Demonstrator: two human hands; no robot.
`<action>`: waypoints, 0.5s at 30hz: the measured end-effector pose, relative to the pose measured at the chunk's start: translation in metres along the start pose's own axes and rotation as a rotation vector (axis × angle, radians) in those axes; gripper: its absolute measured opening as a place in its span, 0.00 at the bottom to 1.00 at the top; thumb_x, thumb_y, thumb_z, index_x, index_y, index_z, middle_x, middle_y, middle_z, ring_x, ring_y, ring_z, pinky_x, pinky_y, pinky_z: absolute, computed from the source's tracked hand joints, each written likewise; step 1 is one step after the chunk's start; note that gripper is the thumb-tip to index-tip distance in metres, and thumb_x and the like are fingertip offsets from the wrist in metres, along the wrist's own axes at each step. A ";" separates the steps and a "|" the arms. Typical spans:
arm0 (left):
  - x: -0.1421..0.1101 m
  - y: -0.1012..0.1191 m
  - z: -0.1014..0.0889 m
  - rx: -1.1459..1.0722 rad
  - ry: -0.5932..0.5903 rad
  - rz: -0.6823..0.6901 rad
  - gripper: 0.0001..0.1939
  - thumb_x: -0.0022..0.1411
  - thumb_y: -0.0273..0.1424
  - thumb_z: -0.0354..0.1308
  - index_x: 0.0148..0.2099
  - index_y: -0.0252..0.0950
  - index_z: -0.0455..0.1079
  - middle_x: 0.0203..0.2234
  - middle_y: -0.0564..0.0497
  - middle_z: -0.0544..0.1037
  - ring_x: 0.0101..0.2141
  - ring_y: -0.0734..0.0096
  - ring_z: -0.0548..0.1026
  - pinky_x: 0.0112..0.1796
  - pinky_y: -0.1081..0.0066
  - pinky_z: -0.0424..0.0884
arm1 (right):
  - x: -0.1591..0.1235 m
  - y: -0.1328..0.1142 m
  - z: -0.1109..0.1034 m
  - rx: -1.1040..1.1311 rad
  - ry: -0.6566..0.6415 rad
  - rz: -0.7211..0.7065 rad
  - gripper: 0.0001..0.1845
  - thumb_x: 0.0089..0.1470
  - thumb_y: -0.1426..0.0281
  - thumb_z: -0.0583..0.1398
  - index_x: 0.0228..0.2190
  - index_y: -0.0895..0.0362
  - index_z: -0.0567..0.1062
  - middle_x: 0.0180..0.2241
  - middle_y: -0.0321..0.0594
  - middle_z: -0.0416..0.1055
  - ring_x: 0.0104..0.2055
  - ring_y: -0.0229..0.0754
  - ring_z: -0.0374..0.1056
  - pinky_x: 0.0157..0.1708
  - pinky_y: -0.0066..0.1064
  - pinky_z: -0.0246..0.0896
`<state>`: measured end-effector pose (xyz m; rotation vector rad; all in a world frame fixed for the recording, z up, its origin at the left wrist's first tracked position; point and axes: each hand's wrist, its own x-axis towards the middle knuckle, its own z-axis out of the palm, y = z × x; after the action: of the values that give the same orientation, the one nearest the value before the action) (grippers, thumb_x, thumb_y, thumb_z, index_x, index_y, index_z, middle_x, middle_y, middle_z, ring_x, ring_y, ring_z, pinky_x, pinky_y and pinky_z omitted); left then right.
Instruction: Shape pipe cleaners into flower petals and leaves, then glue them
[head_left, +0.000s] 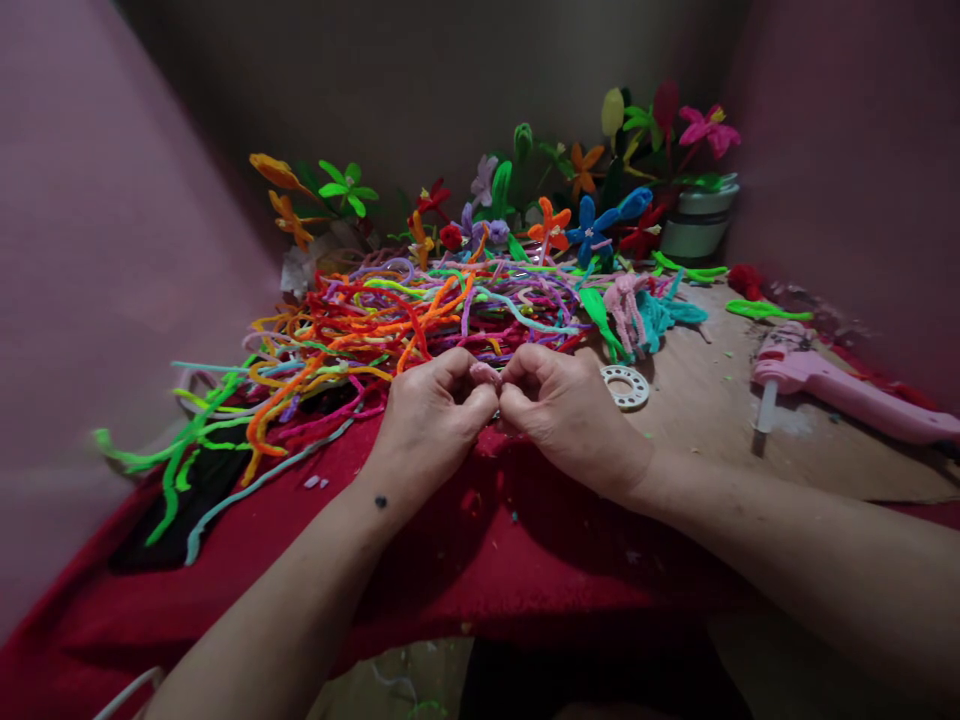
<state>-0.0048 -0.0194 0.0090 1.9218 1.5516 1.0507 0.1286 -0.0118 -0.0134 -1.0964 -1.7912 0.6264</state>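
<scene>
Between my fingertips is a small pink pipe cleaner piece (484,374), mostly covered by the fingers. My left hand (439,405) pinches it from the left, thumb and index finger pressed together. From the other side my right hand (559,405) pinches it too, and the two hands nearly touch. Just behind them lies a large heap of colourful pipe cleaners (420,310). A white ring with holes (625,388) rests on the table right of my right hand. Bundles of pink pipe cleaner (624,308) and teal pipe cleaner (664,315) lie beyond it.
A pink glue gun (840,385) lies on a brown board (720,440) at right. Fuzzy flowers, among them a blue flower (590,232), stand along the back near a pale pot (699,222). A dark flat object (180,500) lies on the red cloth (300,540) at left.
</scene>
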 end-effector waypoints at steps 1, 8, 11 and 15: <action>0.000 -0.001 0.000 0.011 -0.004 0.005 0.03 0.49 0.27 0.53 0.26 0.34 0.68 0.18 0.57 0.69 0.19 0.81 0.62 0.21 0.80 0.59 | 0.000 0.000 0.000 -0.031 0.002 -0.021 0.06 0.47 0.75 0.55 0.20 0.58 0.68 0.17 0.33 0.63 0.20 0.31 0.57 0.24 0.26 0.50; 0.000 0.001 -0.002 0.011 -0.015 -0.024 0.04 0.50 0.27 0.53 0.27 0.34 0.69 0.18 0.57 0.69 0.19 0.81 0.62 0.21 0.80 0.58 | 0.004 0.006 -0.001 0.080 -0.051 0.041 0.06 0.46 0.74 0.54 0.20 0.59 0.68 0.19 0.34 0.66 0.22 0.32 0.60 0.24 0.26 0.52; 0.000 0.002 -0.002 -0.021 -0.033 -0.037 0.04 0.50 0.28 0.53 0.28 0.34 0.69 0.17 0.57 0.70 0.18 0.81 0.63 0.20 0.80 0.58 | 0.005 0.007 0.000 0.132 -0.078 0.064 0.06 0.46 0.74 0.54 0.20 0.58 0.67 0.20 0.35 0.67 0.24 0.33 0.61 0.24 0.25 0.53; -0.001 -0.002 0.000 -0.026 -0.041 -0.014 0.04 0.49 0.27 0.54 0.28 0.34 0.70 0.19 0.57 0.71 0.19 0.80 0.64 0.21 0.80 0.60 | 0.005 0.005 -0.001 0.079 -0.096 0.104 0.05 0.44 0.74 0.55 0.19 0.58 0.66 0.19 0.35 0.65 0.22 0.33 0.59 0.23 0.25 0.51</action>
<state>-0.0057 -0.0199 0.0071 1.9011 1.5192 1.0140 0.1302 -0.0050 -0.0145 -1.1269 -1.7831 0.8177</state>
